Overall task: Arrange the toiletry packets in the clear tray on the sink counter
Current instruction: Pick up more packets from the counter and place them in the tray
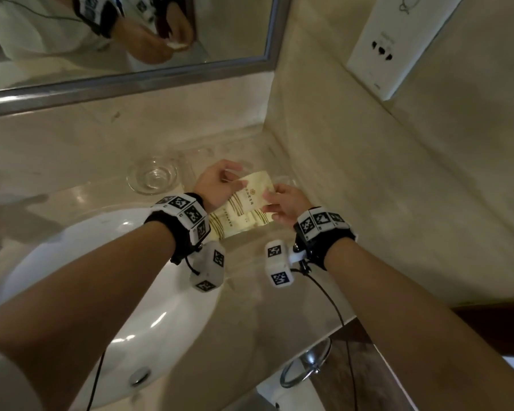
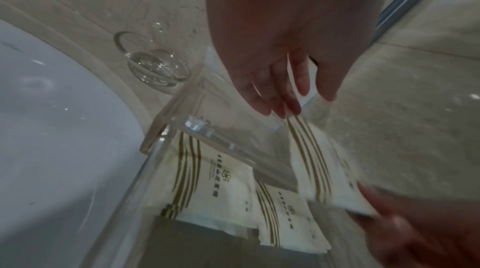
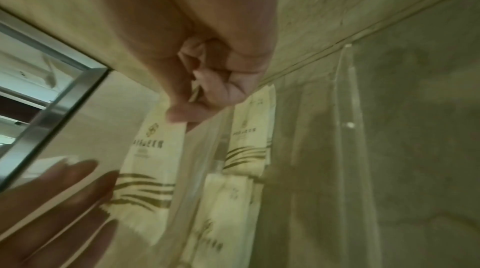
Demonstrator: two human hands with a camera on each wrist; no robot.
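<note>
A cream toiletry packet [image 1: 254,189] with gold stripes hangs tilted over the clear tray [image 1: 288,180] in the back right corner of the counter. My left hand [image 1: 233,179] pinches its striped end, fingers [image 2: 291,103] on the packet [image 2: 314,161]. My right hand [image 1: 269,200] pinches the opposite end; in the right wrist view the curled fingers [image 3: 207,95] grip the packet [image 3: 153,161]. Two like packets [image 1: 241,222] lie flat in the tray, also visible as packets [image 2: 221,177] behind the clear tray wall [image 2: 207,134].
A clear glass dish [image 1: 152,176] stands left of the tray. The white sink basin [image 1: 107,277] lies to the front left. A mirror [image 1: 131,34] runs along the back wall, and a white wall box [image 1: 398,40] is mounted on the right wall close by.
</note>
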